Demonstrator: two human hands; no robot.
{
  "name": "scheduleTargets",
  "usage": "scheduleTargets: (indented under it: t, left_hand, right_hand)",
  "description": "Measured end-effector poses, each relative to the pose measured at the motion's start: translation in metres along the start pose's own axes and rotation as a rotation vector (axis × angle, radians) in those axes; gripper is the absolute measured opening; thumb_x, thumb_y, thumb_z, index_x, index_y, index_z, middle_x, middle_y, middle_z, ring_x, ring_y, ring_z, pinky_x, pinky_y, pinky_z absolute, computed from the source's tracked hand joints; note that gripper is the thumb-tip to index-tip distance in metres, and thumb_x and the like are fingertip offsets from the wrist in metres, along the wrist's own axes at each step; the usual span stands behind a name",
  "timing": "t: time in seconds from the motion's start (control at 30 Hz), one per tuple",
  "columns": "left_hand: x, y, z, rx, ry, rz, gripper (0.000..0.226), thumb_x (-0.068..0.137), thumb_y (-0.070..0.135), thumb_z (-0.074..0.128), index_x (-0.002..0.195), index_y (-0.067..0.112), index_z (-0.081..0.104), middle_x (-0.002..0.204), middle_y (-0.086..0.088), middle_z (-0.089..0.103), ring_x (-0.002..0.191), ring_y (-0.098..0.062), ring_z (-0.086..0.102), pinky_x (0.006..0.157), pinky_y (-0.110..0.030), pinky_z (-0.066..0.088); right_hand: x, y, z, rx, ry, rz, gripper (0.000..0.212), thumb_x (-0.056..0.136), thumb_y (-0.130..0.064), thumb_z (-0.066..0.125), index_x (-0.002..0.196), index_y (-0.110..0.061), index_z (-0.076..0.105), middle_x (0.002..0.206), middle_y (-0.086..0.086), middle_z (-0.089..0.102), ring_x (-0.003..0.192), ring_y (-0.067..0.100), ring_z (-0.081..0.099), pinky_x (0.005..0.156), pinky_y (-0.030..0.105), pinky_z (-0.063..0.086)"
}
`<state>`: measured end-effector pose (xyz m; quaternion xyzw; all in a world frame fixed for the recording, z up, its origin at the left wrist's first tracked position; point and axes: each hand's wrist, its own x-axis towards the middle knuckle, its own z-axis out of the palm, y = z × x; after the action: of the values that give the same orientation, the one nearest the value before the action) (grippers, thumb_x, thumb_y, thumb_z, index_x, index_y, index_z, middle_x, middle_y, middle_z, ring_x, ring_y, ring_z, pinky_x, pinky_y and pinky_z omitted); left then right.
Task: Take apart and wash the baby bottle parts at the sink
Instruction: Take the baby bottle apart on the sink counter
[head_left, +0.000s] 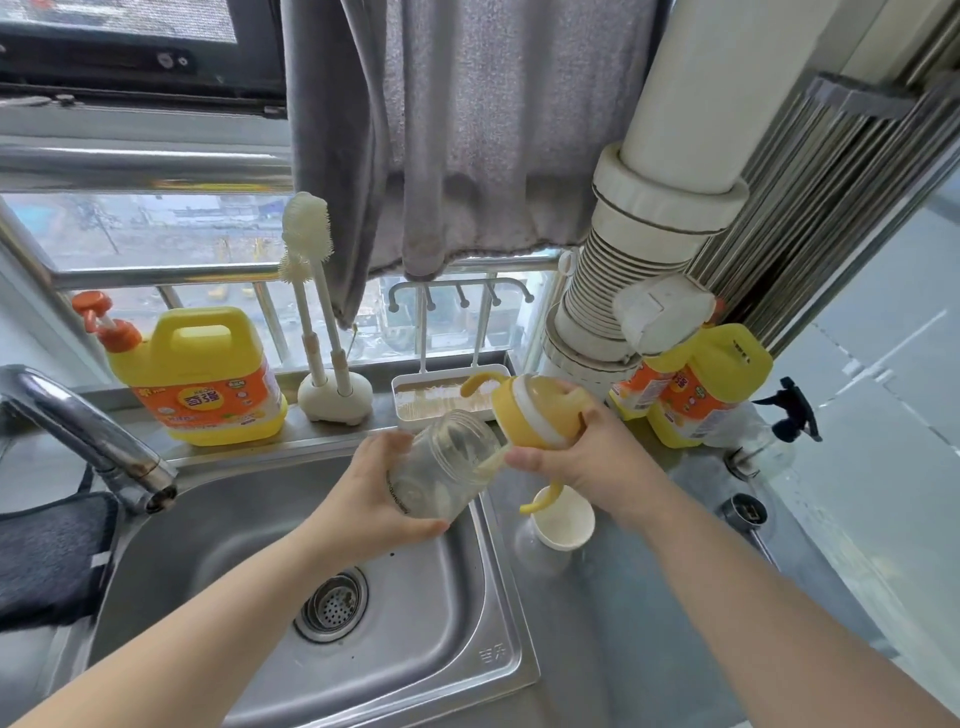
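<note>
Yellow cap (535, 410) with its handles is off the clear bottle (441, 465) and gripped by the right hand (587, 457), up and right of the bottle's mouth. A pale straw (491, 460) slants from the cap down into that mouth. The left hand (363, 493) is wrapped round the bottle, held over the sink (483, 613) rim, its long axis tilted up-right toward the cap. Judging by this, freeing the straw means pulling the cap farther along that axis.
</note>
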<state>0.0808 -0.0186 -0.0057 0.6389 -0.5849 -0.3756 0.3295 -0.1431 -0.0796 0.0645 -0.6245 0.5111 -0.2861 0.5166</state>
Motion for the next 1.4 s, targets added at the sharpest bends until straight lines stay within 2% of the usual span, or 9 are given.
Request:
scheduleTargets:
  t: [0.2, 0.47, 0.63, 0.73, 0.87, 0.97, 1.07, 1.23, 1.4]
  left_hand:
    - [0.022, -0.02, 0.037, 0.054, -0.056, -0.07, 0.088, 0.044, 0.049, 0.079, 0.122, 0.031, 0.043, 0.117, 0.01, 0.051, 0.11, -0.012, 0.049, 0.09, -0.026, 0.042]
    - [0.066, -0.032, 0.096, 0.069, -0.087, -0.066, 0.07, 0.059, 0.02, 0.083, 0.118, 0.021, 0.045, 0.113, 0.002, 0.045, 0.107, -0.014, 0.046, 0.073, -0.01, 0.036]
    - [0.088, -0.041, 0.115, 0.145, -0.075, -0.074, 0.084, 0.062, 0.026, 0.084, 0.133, 0.017, 0.041, 0.13, 0.003, 0.038, 0.113, -0.01, 0.04, 0.092, -0.016, 0.03]
    - [0.096, -0.043, 0.124, 0.239, -0.124, -0.108, 0.087, 0.061, 0.035, 0.084, 0.135, 0.02, 0.043, 0.131, 0.002, 0.046, 0.137, -0.023, 0.029, 0.115, -0.041, 0.018]
    - [0.1, -0.05, 0.131, 0.143, -0.094, -0.119, 0.101, 0.047, 0.045, 0.083, 0.137, 0.021, 0.045, 0.129, -0.001, 0.051, 0.129, -0.025, 0.039, 0.111, -0.048, 0.028]
    - [0.098, -0.049, 0.13, 0.124, -0.133, -0.139, 0.106, 0.058, 0.031, 0.088, 0.147, 0.019, 0.031, 0.145, -0.001, 0.04, 0.141, -0.026, 0.025, 0.117, -0.051, 0.015]
    - [0.085, -0.042, 0.116, 0.074, -0.137, -0.125, 0.109, 0.066, 0.03, 0.086, 0.151, 0.019, 0.017, 0.157, 0.002, 0.019, 0.147, -0.017, 0.006, 0.119, -0.041, 0.008]
    - [0.052, -0.003, 0.045, 0.015, 0.142, 0.165, 0.072, 0.072, 0.039, 0.072, 0.132, 0.037, 0.032, 0.133, 0.019, 0.038, 0.122, 0.006, 0.033, 0.108, -0.014, 0.024]
    - [0.024, 0.031, -0.026, 0.138, 0.002, 0.341, 0.102, 0.064, 0.044, 0.083, 0.139, 0.049, 0.015, 0.144, 0.034, 0.008, 0.133, 0.02, 0.006, 0.1, 0.004, 0.009]
  right_hand:
    - [0.002, 0.016, -0.026, -0.11, 0.064, 0.047, 0.079, 0.056, -0.03, 0.091, 0.119, -0.043, 0.045, 0.115, -0.017, 0.056, 0.102, 0.0, 0.056, 0.079, 0.017, 0.046]
    - [0.013, 0.047, -0.044, -0.24, 0.103, 0.107, 0.089, 0.054, -0.033, 0.091, 0.121, -0.051, 0.036, 0.12, -0.02, 0.045, 0.113, 0.008, 0.049, 0.099, 0.034, 0.046]
    - [0.025, 0.063, -0.047, -0.265, 0.116, 0.13, 0.098, 0.053, -0.036, 0.091, 0.132, -0.047, 0.034, 0.127, -0.016, 0.043, 0.117, 0.008, 0.046, 0.101, 0.034, 0.043]
    - [0.028, 0.07, -0.046, -0.25, 0.125, 0.131, 0.099, 0.052, -0.037, 0.091, 0.133, -0.046, 0.035, 0.129, -0.016, 0.044, 0.118, 0.008, 0.047, 0.101, 0.033, 0.044]
    - [0.029, 0.074, -0.044, -0.25, 0.117, 0.149, 0.102, 0.053, -0.034, 0.092, 0.135, -0.047, 0.033, 0.132, -0.016, 0.042, 0.119, 0.007, 0.045, 0.102, 0.033, 0.043]
    - [0.029, 0.075, -0.041, -0.254, 0.117, 0.158, 0.102, 0.053, -0.033, 0.091, 0.135, -0.047, 0.033, 0.132, -0.015, 0.042, 0.118, 0.008, 0.045, 0.1, 0.03, 0.043]
    - [0.03, 0.068, -0.036, -0.25, 0.11, 0.149, 0.102, 0.053, -0.036, 0.091, 0.136, -0.045, 0.033, 0.131, -0.016, 0.043, 0.118, 0.009, 0.046, 0.099, 0.03, 0.043]
    - [0.036, 0.036, -0.018, -0.254, 0.055, 0.083, 0.103, 0.052, -0.038, 0.091, 0.138, -0.042, 0.033, 0.128, -0.013, 0.043, 0.115, 0.011, 0.047, 0.101, 0.034, 0.045]
    - [0.034, 0.0, 0.024, -0.27, -0.033, -0.08, 0.093, 0.052, -0.04, 0.091, 0.13, -0.039, 0.041, 0.122, -0.017, 0.048, 0.112, 0.005, 0.05, 0.098, 0.028, 0.043]
